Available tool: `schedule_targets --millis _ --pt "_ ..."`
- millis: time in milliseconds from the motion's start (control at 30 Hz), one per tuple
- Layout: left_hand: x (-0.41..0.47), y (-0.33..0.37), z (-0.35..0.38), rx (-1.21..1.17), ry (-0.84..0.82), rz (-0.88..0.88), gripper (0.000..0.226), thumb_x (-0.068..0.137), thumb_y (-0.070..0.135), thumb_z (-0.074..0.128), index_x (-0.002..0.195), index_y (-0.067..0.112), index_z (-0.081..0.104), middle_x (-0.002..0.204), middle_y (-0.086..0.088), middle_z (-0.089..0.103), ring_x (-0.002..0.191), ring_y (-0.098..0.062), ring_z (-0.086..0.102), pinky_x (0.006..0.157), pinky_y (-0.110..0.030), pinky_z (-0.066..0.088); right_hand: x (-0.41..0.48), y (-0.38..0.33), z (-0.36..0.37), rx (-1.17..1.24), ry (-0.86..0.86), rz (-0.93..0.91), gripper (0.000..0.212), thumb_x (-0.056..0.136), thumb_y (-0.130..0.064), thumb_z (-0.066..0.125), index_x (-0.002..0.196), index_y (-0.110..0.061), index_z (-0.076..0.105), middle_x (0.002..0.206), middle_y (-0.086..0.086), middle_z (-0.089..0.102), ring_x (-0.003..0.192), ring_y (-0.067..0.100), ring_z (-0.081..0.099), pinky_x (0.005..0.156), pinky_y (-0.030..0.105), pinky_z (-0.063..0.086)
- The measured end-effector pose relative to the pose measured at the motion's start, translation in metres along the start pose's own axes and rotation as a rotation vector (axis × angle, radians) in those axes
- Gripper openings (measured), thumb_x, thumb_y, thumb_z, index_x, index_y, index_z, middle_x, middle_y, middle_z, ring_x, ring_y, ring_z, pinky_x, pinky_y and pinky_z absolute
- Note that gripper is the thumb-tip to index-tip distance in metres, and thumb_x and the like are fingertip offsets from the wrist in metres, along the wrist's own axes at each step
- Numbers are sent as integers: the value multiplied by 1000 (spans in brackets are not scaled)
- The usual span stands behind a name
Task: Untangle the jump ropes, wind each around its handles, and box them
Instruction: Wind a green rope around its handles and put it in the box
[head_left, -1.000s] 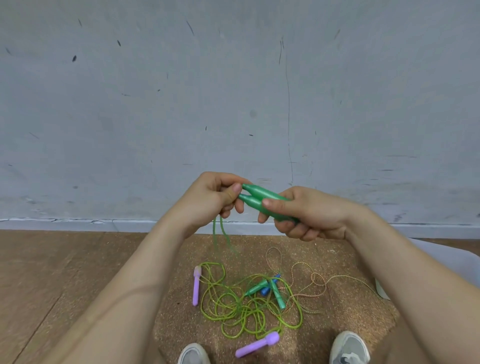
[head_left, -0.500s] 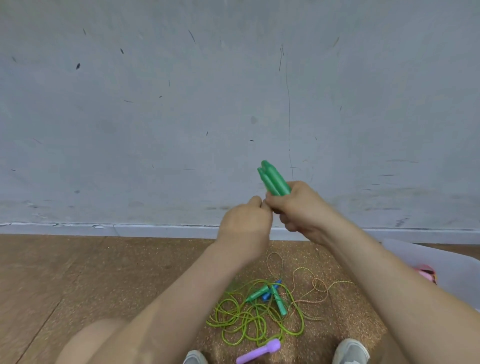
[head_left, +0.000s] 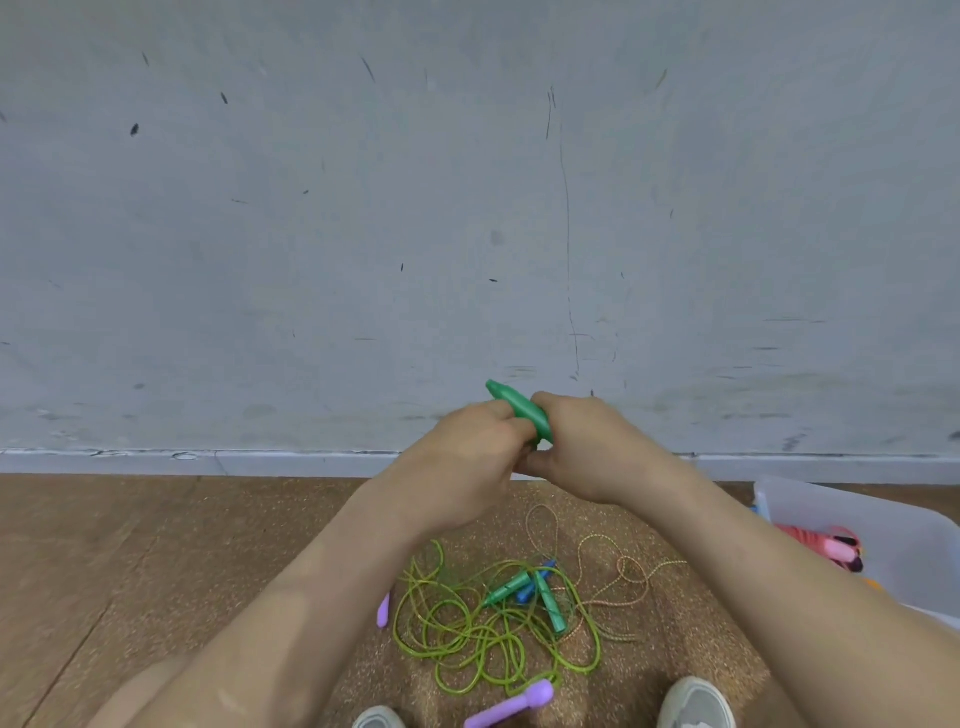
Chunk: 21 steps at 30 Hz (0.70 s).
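Right hand (head_left: 587, 447) fingers gripping paired green handles (head_left: 519, 413), raised before the wall, above the floor tangle (head_left: 483, 623). Left hand (head_left: 467, 457) fingers curling against handles; what they are pinching is hidden. Likely winding: needing tight even turns, handles parallel, tail tucked before boxing in box (head_left: 831, 519), right.

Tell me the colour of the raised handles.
Green. The head view shows the handles best, gripped between the left hand and right hand.
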<state>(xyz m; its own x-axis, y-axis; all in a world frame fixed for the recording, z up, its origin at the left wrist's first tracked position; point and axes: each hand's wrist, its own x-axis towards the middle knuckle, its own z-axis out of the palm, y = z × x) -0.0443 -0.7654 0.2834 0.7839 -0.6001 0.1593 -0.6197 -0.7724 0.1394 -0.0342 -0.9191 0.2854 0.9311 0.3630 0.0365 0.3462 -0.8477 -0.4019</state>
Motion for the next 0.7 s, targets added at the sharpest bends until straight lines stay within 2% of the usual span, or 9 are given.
schedule_targets --millis 133,233,333,400,467,533,633,700 --pt "0 5 -2 152 -41 36 12 94 15 48 99 17 59 97 -4 62 87 -26 58 67 -34 41 -2 5 -1 -103 -39 -65 28 86 -41 65 91 -21 47 95 8 65 89 30 60 66 34 42" --pt "-2 9 -3 181 -28 41 12 94 20 47 97 19 59 94 -4 63 85 -27 59 69 -36 44 -3 8 -4 -132 -98 -125 27 87 -44 63 93 -21 50 97 6 66 90 29 60 71 35 46" --pt "-6 10 -11 69 -15 -2 21 94 30 49 92 18 66 78 -6 64 72 -24 56 67 -37 45 -4 9 -9 -105 -141 -150 30 86 -49 62 88 -23 50 89 3 63 82 25 58 69 34 46" --pt "-8 8 -16 -123 -73 -76 20 92 30 55 83 18 68 62 -4 57 60 -20 50 60 -34 42 -5 10 -10 -103 -184 -144 32 83 -53 63 84 -24 50 84 1 61 80 25 59 70 36 50" --pt "-9 10 -20 -257 -137 -138 19 90 30 59 80 17 70 60 -4 60 60 -19 55 61 -34 45 -5 10 -10 -102 -218 -144 34 81 -55 64 84 -23 52 80 0 59 79 25 59 71 37 51" --pt "-8 14 -22 -119 -133 -128 24 90 36 58 84 17 70 67 -7 65 69 -21 61 64 -34 46 -5 9 -10 -84 -234 -156 34 82 -54 63 84 -22 53 79 -1 58 79 25 59 71 37 50" --pt "-5 19 -27 238 -77 -108 39 92 49 49 90 15 66 82 -10 66 82 -28 59 64 -31 37 -8 8 -10 -94 -255 -149 38 88 -53 56 89 -15 57 81 1 59 80 24 58 71 35 47" --pt "-5 14 -31 222 -65 -126 40 88 56 52 79 18 60 76 -6 63 77 -25 57 61 -31 34 -11 7 -9 -82 -275 -136 35 91 -50 54 88 -15 58 79 2 60 76 22 57 67 35 45"
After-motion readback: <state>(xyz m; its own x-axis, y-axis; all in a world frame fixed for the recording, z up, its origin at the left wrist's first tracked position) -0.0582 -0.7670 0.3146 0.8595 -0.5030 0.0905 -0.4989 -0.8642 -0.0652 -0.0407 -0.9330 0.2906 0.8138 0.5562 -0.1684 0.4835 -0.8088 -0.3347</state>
